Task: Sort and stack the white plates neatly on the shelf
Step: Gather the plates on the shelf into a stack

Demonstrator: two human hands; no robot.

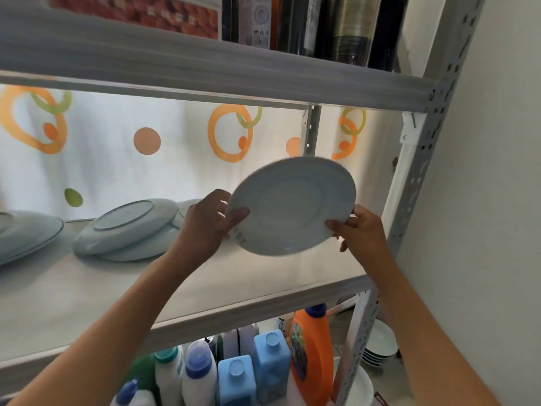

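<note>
Forearms rise from frame bottom. Left hand (212, 222) and right hand (361, 232) pinch opposite rims of white plate (292, 205), held tilted above shelf (205, 288). Advise: level plate, lower centred onto leaning pile (128, 230) after squaring it.

No text could be read. The label on the top-shelf carton (257, 22) and the one on the orange bottle (301, 344) were too blurred.
</note>
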